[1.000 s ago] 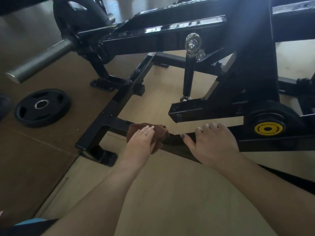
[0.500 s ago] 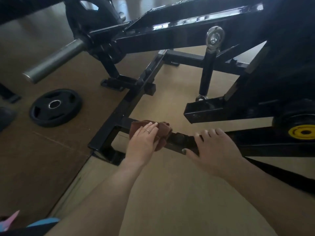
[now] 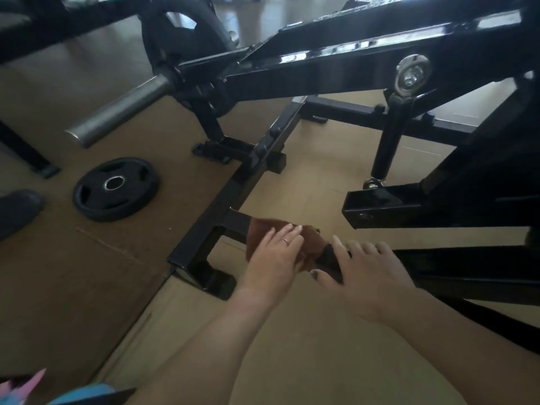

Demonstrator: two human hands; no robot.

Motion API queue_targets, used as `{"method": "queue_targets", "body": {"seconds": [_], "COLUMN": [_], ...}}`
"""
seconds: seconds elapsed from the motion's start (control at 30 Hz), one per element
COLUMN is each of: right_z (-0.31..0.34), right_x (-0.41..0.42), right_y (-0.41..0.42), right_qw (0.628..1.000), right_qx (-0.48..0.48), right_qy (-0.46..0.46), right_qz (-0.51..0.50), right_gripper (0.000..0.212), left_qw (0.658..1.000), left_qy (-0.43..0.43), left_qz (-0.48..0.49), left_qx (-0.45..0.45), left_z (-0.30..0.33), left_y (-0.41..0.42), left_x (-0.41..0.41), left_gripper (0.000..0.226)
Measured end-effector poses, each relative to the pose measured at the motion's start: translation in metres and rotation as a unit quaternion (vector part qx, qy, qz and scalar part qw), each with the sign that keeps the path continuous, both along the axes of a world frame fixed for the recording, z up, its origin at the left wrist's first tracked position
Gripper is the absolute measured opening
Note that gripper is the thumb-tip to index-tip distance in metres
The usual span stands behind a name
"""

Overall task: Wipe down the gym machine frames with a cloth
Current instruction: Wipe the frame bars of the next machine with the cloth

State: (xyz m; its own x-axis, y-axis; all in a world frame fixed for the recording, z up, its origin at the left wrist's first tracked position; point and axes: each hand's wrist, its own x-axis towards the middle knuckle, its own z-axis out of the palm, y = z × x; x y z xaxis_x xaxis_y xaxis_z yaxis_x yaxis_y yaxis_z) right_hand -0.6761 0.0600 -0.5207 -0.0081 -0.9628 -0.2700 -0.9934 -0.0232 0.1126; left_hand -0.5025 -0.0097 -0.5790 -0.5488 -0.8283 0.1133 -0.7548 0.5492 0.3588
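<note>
The brown cloth lies on a low black bar of the gym machine frame, close to the floor. The left hand lies flat on top of the cloth with straight fingers and presses it onto the bar. A ring shows on one finger. The right hand rests on the same bar just beside the cloth, fingers spread over the top and thumb on the near side. It holds nothing else.

To the left, the bar soon ends at a corner where it meets a long side bar, so there is little room that way. To the right, the bar runs on under the right hand. The floor in front of the bar is bare tan board.

There is one cloth, two hands, and one weight plate lying flat on the floor, well apart from the hands. One grey round peg sticks out from the machine above the plate. A thick black arm crosses high above the hands, and a thin upright rod with a shiny bolt on top stands behind them. A black box end hangs just above the right hand.
</note>
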Motion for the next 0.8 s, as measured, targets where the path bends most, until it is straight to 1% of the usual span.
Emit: {"method": "queue_targets", "body": {"seconds": [0.07, 0.1, 0.17, 0.27, 0.37, 0.43, 0.5, 0.63, 0.7, 0.8], "right_z": [-0.014, -0.02, -0.029, -0.033, -0.031, -0.028, -0.025, -0.022, -0.022, -0.022], "right_x": [0.012, 0.016, 0.019, 0.019, 0.019, 0.018, 0.018, 0.018, 0.018, 0.017], "right_y": [-0.009, -0.011, -0.012, -0.01, -0.009, -0.012, -0.013, -0.016, -0.017, -0.017], "right_qw": [0.998, 0.997, 0.999, 0.999, 0.998, 0.997, 0.997, 0.996, 0.995, 0.994], "right_qx": [0.002, 0.009, 0.02, 0.038, 0.053, 0.061, 0.067, 0.082, 0.091, 0.099], "right_qy": [-0.067, -0.075, -0.045, 0.009, 0.021, 0.021, 0.021, 0.016, 0.019, 0.023], "right_qz": [-0.006, -0.007, 0.002, 0.024, 0.031, 0.039, 0.041, 0.039, 0.04, 0.043], "right_gripper": [0.096, 0.1, 0.105, 0.104, 0.108, 0.116, 0.12, 0.12, 0.115, 0.118], "left_qw": [1.0, 1.0, 1.0, 0.996, 0.992, 0.99, 0.988, 0.978, 0.972, 0.964], "left_qy": [-0.012, -0.022, -0.026, -0.024, -0.039, -0.038, -0.039, -0.039, -0.042, -0.05], "left_qz": [-0.02, -0.022, 0.007, 0.083, 0.115, 0.13, 0.146, 0.204, 0.231, 0.261], "left_qx": [0.001, -0.002, -0.01, 0.004, 0.035, 0.043, 0.035, 0.001, -0.008, -0.025], "left_z": [-0.002, -0.001, 0.005, 0.017, 0.018, 0.016, 0.01, 0.004, 0.003, -0.001], "left_y": [-0.01, -0.016, -0.029, -0.052, -0.078, -0.089, -0.09, -0.074, -0.066, -0.057], "left_x": [0.009, 0.017, 0.036, 0.067, 0.083, 0.082, 0.076, 0.07, 0.071, 0.077], "left_gripper": [0.039, 0.039, 0.039, 0.04, 0.029, 0.026, 0.029, 0.047, 0.049, 0.048]}}
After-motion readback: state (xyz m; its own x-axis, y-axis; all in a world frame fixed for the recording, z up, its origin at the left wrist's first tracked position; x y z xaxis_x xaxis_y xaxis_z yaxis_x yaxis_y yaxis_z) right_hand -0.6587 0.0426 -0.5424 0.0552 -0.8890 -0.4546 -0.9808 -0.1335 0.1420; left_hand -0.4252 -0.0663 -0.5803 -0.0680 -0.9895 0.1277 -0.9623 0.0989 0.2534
